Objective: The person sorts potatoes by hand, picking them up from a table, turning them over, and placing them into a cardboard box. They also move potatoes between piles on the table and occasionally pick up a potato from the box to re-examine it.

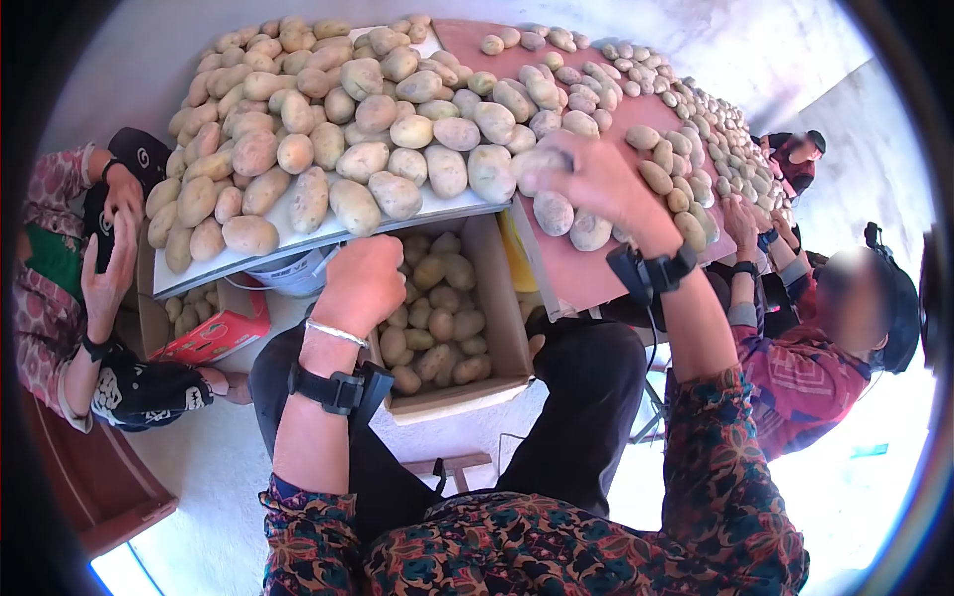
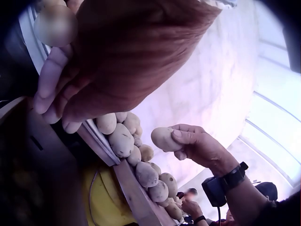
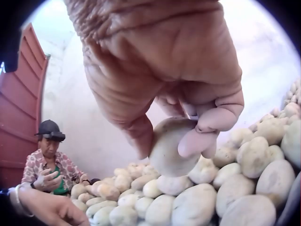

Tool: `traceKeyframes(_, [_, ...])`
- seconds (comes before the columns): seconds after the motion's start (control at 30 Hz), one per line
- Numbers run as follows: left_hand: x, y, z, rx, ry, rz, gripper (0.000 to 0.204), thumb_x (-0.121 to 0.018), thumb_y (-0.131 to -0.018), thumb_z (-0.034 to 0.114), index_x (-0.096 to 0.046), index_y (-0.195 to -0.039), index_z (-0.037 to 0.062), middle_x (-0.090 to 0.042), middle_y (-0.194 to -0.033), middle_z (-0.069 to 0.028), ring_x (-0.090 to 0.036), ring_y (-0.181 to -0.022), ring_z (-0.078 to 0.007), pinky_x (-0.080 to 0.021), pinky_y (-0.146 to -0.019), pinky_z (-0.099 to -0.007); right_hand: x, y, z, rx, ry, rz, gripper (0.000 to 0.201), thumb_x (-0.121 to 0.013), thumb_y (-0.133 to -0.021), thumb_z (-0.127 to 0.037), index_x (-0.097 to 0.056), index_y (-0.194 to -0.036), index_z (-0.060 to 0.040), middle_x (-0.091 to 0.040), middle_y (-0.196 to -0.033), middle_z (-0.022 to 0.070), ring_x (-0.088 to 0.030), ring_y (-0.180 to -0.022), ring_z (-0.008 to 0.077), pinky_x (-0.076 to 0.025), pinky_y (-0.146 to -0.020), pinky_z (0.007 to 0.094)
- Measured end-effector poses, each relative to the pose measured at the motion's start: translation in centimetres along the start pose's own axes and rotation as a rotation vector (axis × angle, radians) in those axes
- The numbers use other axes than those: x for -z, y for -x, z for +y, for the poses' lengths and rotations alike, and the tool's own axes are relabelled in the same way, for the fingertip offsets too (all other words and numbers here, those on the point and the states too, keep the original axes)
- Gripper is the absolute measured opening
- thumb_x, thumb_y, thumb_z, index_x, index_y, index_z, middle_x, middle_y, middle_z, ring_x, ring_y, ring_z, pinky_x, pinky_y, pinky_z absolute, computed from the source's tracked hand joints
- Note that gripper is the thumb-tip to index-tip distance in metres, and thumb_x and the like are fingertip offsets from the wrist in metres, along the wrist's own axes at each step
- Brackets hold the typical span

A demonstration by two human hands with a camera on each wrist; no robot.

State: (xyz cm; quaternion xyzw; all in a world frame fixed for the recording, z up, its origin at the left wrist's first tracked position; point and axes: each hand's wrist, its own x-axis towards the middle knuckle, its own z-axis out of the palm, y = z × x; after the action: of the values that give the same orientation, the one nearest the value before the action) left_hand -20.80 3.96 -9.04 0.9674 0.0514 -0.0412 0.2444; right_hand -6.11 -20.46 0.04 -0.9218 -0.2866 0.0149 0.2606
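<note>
My right hand (image 1: 601, 184) holds a round, pale potato (image 3: 174, 146) between thumb and fingers, raised over the potatoes on the table. The left wrist view shows the same potato (image 2: 163, 139) from the side. Just in front of the board's edge, above a cardboard box (image 1: 512, 348), hovers my left hand (image 1: 363, 283). Its fingers (image 2: 49, 80) hang loosely bent downward, with nothing visible in them. A blurred potato (image 2: 55, 26) appears beyond its knuckles. Inside the box lie many potatoes (image 1: 437, 318).
Large potatoes (image 1: 373, 114) crowd the white board (image 1: 328, 238); smaller ones spread across the reddish board (image 1: 566, 268). Under the table are a white bucket (image 1: 293, 273) and a red-printed box (image 1: 224, 333). One person sits at left (image 1: 60, 219), others at right (image 1: 805, 368).
</note>
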Motion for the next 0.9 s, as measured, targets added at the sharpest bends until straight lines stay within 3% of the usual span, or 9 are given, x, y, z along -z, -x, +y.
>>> traceKeyframes(0.03, [-0.1, 0.1, -0.2, -0.006, -0.046, -0.112, 0.018, -0.069, -0.078, 0.011, -0.069, -0.095, 0.0039, -0.069, -0.095, -0.0188, -0.065, -0.096, -0.0364, -0.051, -0.083, -0.0455, -0.5, 0.9, -1.2, 0.031, 0.034, -0.095, 0.043, -0.074, -0.075, -0.037, -0.068, -0.098, -0.0008, -0.068, -0.089, 0.0188, -0.067, -0.086, 0.0324, -0.052, -0.077, 0.0401])
traceKeyframes(0.13, [-0.5, 0.7, -0.9, -0.107, -0.034, -0.178, 0.017, -0.064, -0.075, 0.004, -0.069, -0.091, 0.0031, -0.068, -0.096, -0.0195, -0.064, -0.100, -0.0381, -0.053, -0.084, -0.0464, -2.9, 2.1, -2.1, 0.142, 0.187, -0.223, 0.042, -0.076, -0.073, -0.032, -0.067, -0.102, -0.0023, -0.069, -0.091, 0.0174, -0.067, -0.085, 0.0308, -0.053, -0.078, 0.0396])
traceKeyframes(0.23, [-0.5, 0.5, -1.1, -0.131, -0.029, -0.189, 0.019, -0.064, -0.074, 0.003, -0.068, -0.093, 0.0023, -0.068, -0.099, -0.0206, -0.064, -0.101, -0.0383, -0.052, -0.084, -0.0469, -5.6, 3.1, -2.0, 0.199, 0.275, -0.259, 0.042, -0.072, -0.070, -0.034, -0.068, -0.097, -0.0029, -0.069, -0.091, 0.0200, -0.067, -0.088, 0.0357, -0.053, -0.078, 0.0451])
traceKeyframes(0.37, [-1.0, 0.4, -1.6, -0.190, 0.022, -0.158, 0.026, -0.067, -0.077, 0.006, -0.069, -0.103, 0.0040, -0.067, -0.102, -0.0187, -0.060, -0.102, -0.0380, -0.048, -0.090, -0.0446, -8.3, 4.4, -2.5, 0.156, 0.293, -0.247, 0.031, -0.067, -0.075, -0.027, -0.066, -0.092, -0.0018, -0.069, -0.088, 0.0189, -0.067, -0.089, 0.0343, -0.053, -0.076, 0.0450])
traceKeyframes(0.5, [-0.6, 0.2, -1.1, -0.133, 0.024, -0.141, 0.028, -0.066, -0.080, 0.008, -0.067, -0.107, 0.0036, -0.067, -0.102, -0.0201, -0.059, -0.104, -0.0380, -0.048, -0.090, -0.0450, -8.8, 4.6, -2.1, 0.166, 0.267, -0.208, 0.026, -0.067, -0.080, -0.022, -0.066, -0.098, -0.0035, -0.068, -0.087, 0.0194, -0.066, -0.086, 0.0359, -0.053, -0.076, 0.0458])
traceKeyframes(0.63, [-0.3, 0.3, -0.7, -0.123, 0.037, -0.146, 0.029, -0.067, -0.080, 0.008, -0.067, -0.109, 0.0033, -0.066, -0.104, -0.0205, -0.059, -0.106, -0.0376, -0.048, -0.091, -0.0444, -6.4, 3.4, -0.4, 0.102, 0.281, -0.087, 0.024, -0.066, -0.084, -0.024, -0.066, -0.099, -0.0051, -0.067, -0.090, 0.0182, -0.067, -0.080, 0.0357, -0.053, -0.072, 0.0451])
traceKeyframes(0.7, [-0.4, 0.5, -0.6, -0.114, 0.032, -0.149, 0.030, -0.067, -0.080, 0.008, -0.067, -0.109, 0.0032, -0.066, -0.105, -0.0205, -0.059, -0.107, -0.0376, -0.048, -0.091, -0.0442, -4.4, 3.6, 0.4, 0.009, 0.356, 0.151, 0.024, -0.065, -0.084, -0.024, -0.066, -0.100, -0.0057, -0.067, -0.087, 0.0187, -0.067, -0.079, 0.0353, -0.054, -0.071, 0.0450])
traceKeyframes(0.77, [-0.5, 0.4, -0.6, -0.106, 0.013, -0.143, 0.031, -0.070, -0.079, 0.008, -0.067, -0.110, 0.0031, -0.066, -0.105, -0.0202, -0.059, -0.107, -0.0374, -0.047, -0.093, -0.0437, -2.4, 3.6, 2.0, -0.157, 0.400, 0.240, 0.029, -0.064, -0.084, -0.025, -0.064, -0.106, -0.0057, -0.067, -0.097, 0.0187, -0.066, -0.088, 0.0358, -0.053, -0.077, 0.0456])
traceKeyframes(0.9, [-0.2, 0.5, -0.3, -0.079, 0.004, -0.165, 0.032, -0.072, -0.079, 0.009, -0.067, -0.110, 0.0035, -0.066, -0.105, -0.0198, -0.059, -0.107, -0.0370, -0.047, -0.094, -0.0433, -0.5, 4.4, 7.7, -0.156, 0.555, 0.409, 0.037, -0.066, -0.081, -0.025, -0.060, -0.111, -0.0050, -0.063, -0.106, 0.0189, -0.061, -0.100, 0.0383, -0.052, -0.080, 0.0492])
